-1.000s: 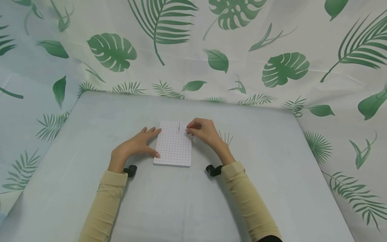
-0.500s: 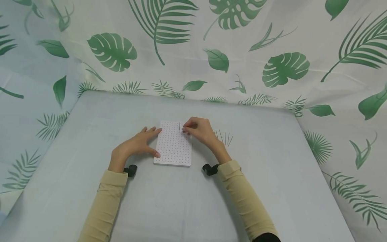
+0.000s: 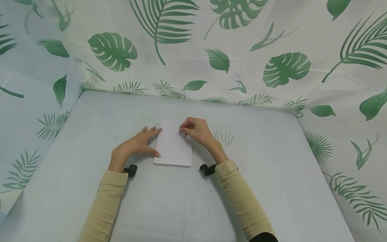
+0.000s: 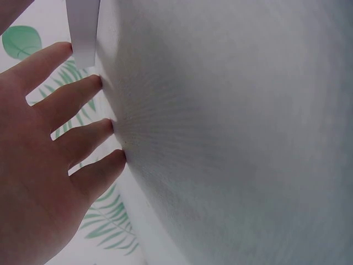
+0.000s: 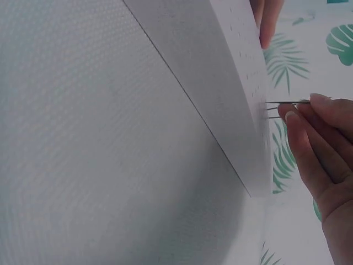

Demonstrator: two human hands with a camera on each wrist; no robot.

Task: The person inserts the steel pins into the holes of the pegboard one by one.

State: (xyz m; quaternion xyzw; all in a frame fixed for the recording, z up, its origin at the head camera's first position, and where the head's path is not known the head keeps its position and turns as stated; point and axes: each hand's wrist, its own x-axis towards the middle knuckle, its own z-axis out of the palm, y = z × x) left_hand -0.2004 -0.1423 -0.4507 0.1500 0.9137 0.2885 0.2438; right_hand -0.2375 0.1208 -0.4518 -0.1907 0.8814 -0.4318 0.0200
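Note:
A white board with rows of small holes lies on the table. My left hand is spread at its left side, thumb and index fingertip at the board's edge; in the left wrist view the other fingertips rest on the table. Over the board's upper right part, my right hand pinches a thin dark metal pin between thumb and fingers. In the right wrist view its tip is right at the board's face. Beside it, other thin pins stick out of the board, partly hidden by the fingers.
Several loose pins lie in a row on the white-covered table, right of the board. Small black cameras sit at both wrists. A leaf-patterned curtain rises behind the table and at its sides.
My right hand has moved left across the board with its pin, up to the standing pins. More of the loose pins now show beside that wrist. The left hand and board have stayed put.

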